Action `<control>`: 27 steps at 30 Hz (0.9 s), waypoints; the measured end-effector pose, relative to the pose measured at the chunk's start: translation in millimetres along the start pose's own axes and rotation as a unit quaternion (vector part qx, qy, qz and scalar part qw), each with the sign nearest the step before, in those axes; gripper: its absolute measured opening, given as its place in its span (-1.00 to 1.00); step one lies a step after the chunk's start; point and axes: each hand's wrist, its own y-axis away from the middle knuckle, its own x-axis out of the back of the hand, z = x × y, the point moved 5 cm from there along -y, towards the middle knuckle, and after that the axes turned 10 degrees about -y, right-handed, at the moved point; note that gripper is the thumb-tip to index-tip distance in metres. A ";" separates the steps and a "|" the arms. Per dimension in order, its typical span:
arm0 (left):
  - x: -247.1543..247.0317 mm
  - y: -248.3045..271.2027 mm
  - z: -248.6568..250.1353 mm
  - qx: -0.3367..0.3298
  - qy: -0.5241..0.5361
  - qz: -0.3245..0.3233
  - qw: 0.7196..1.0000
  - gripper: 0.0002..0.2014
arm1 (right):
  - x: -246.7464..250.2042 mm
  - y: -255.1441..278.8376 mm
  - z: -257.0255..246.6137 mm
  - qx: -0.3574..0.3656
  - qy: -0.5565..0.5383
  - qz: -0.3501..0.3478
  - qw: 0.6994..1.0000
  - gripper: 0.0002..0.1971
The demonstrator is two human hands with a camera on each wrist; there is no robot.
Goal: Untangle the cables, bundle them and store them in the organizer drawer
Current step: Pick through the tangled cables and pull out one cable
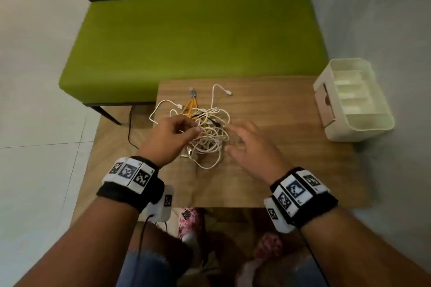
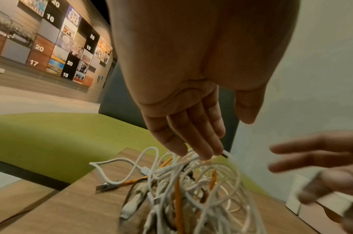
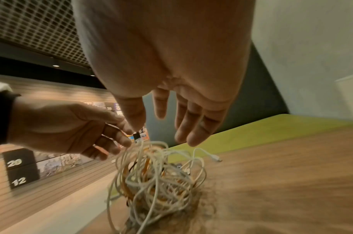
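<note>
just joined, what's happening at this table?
A person is starting on a tangled heap of white and orange cables on a wooden table. The left hand pinches a strand at the top of the heap, lifting loops. The right hand hovers open beside it, holding nothing. The white organizer drawer sits at the table's right edge, with no cables in it.

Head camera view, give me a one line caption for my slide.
Left hand pinches a white strand of the tangled cables on the wooden table; right hand hovers open beside them.

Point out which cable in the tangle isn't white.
The orange cable: it runs through the heap's far side beside the left hand, and unlike the white cables, ends in grey plugs.
</note>
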 end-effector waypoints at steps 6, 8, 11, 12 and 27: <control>-14.8 28.4 -50.5 -0.069 -0.019 0.060 0.996 -0.89 | -82.7 -27.7 19.1 0.090 0.092 -0.028 0.991 -0.15; -16.6 45.7 -60.0 -0.079 -0.008 0.074 0.994 -0.88 | -92.7 -22.4 28.3 0.080 0.066 -0.010 0.995 -0.17; -21.7 59.4 -69.4 -0.086 -0.017 0.088 0.992 -0.85 | -87.1 -11.2 32.2 0.037 0.052 0.020 0.998 -0.24; -22.4 60.5 -71.5 -0.084 -0.018 0.096 0.992 -0.82 | -82.4 -6.5 31.4 0.022 0.053 0.024 0.998 -0.26; -144.4 12.9 -16.0 -0.159 -0.114 -0.123 0.973 -0.05 | 23.6 95.3 75.7 -0.140 0.012 0.135 0.981 -0.39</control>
